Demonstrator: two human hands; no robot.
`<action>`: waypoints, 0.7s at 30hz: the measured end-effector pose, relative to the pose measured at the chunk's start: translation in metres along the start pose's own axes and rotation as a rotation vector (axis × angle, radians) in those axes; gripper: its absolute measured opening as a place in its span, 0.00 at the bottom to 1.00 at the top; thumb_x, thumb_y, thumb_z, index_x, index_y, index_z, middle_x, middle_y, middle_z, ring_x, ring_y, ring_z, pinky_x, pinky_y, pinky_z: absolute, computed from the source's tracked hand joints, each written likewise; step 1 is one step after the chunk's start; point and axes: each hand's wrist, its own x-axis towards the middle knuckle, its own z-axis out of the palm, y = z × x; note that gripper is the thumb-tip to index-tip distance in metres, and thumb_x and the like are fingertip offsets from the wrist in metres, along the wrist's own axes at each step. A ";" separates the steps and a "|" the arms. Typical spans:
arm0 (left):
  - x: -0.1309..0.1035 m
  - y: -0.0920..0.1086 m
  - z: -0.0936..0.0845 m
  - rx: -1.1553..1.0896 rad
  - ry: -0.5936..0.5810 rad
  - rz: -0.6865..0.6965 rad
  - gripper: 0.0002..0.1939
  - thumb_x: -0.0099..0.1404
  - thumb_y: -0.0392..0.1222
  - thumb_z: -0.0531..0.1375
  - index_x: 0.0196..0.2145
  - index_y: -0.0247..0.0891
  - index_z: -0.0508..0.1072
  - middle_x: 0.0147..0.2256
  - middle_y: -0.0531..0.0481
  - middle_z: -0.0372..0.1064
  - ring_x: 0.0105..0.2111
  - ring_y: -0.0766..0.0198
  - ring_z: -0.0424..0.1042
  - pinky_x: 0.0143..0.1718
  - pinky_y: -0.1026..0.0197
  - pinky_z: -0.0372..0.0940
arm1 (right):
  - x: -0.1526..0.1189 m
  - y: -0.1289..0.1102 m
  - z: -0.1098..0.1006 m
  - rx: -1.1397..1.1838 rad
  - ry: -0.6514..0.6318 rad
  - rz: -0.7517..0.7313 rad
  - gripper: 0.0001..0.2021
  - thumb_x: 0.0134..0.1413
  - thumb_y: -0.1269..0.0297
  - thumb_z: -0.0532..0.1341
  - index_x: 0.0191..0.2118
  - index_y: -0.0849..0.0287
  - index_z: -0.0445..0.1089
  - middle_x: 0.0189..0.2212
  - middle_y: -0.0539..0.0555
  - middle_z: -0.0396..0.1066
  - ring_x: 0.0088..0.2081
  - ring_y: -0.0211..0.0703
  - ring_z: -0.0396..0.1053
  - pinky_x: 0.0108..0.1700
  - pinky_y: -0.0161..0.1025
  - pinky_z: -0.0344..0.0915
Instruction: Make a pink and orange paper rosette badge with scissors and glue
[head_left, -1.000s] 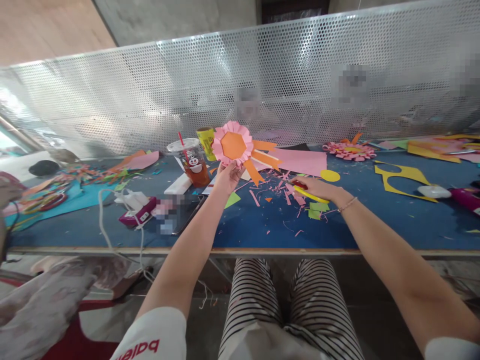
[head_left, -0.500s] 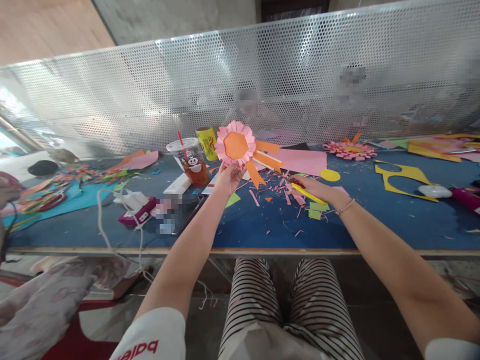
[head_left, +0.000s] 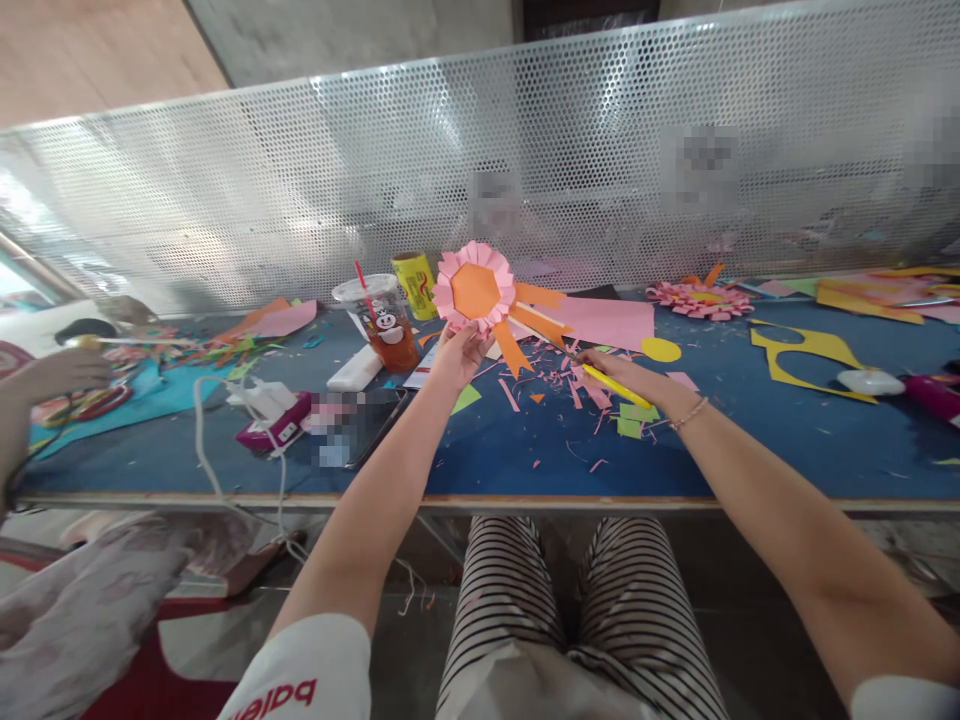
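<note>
My left hand (head_left: 466, 354) pinches the lower edge of a pink pleated paper rosette (head_left: 454, 262) with an orange centre and orange notched tails (head_left: 546, 297). It holds the rosette up above the blue tabletop. In my right hand (head_left: 606, 368) is a pair of scissors (head_left: 616, 386) with yellow handles. Their blades point up and left toward the tails; whether they touch the paper is hard to tell. Beneath both hands lie pink paper scraps (head_left: 576, 380), a sheet of pink paper (head_left: 611, 321) and a yellow paper disc (head_left: 661, 350).
An iced drink cup (head_left: 394, 345) and a yellow can (head_left: 414, 284) stand left of the rosette. Nearby are a phone (head_left: 377, 425) and a purple power strip (head_left: 276, 432) with white cords. Another person's hand (head_left: 69, 373) is far left. A perforated metal panel (head_left: 322, 200) rises behind.
The scissors' yellow handles have come together. The rosette has shifted slightly right. At far left, another person's hand has come into view holding a thin stick-like tool.
</note>
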 end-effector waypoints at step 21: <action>-0.002 0.002 0.004 -0.014 -0.012 -0.009 0.07 0.54 0.30 0.60 0.27 0.36 0.64 0.23 0.58 0.69 0.24 0.75 0.70 0.38 0.64 0.69 | 0.014 0.016 0.006 0.155 0.036 -0.023 0.15 0.50 0.55 0.53 0.40 0.55 0.68 0.41 0.52 0.69 0.44 0.45 0.65 0.50 0.43 0.59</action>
